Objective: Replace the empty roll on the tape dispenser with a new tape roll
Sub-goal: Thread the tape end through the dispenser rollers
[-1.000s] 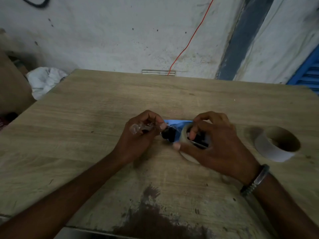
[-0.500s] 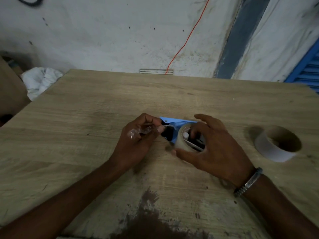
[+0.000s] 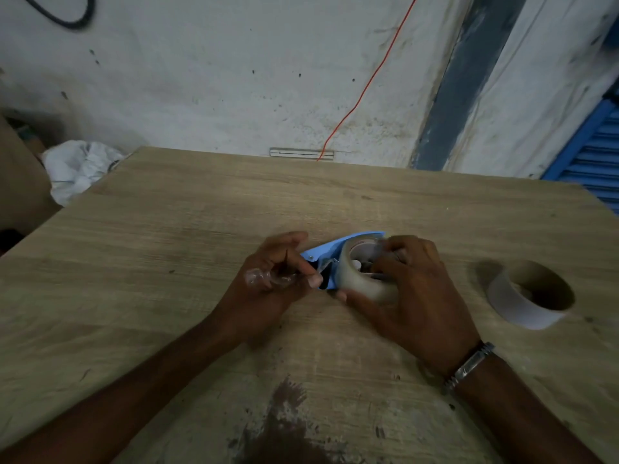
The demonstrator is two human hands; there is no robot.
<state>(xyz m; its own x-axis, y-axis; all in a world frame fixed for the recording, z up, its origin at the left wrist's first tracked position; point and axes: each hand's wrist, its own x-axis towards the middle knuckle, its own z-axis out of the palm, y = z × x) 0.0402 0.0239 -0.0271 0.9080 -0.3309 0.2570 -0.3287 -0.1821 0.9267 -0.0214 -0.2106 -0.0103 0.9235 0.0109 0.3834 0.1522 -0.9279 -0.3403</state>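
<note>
a: why is your right hand [image 3: 412,289] clamped round the new tape roll [image 3: 360,279]?

b: it steadies the roll on the blue tape dispenser [image 3: 330,251], mid-worktop, while your left hand [image 3: 274,272] pinches the loose tape end to thread it. the empty roll [image 3: 529,294] sits near the worktop's right edge.

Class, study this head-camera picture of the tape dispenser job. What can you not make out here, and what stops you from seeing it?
- Head view: the hub inside the tape roll is covered by the right hand, so its seating is unclear.
- The front end of the blue dispenser is hidden behind the left hand.
- The clear tape end at the left fingers is blurred.
- The inside of the empty core lies in shadow.
</note>
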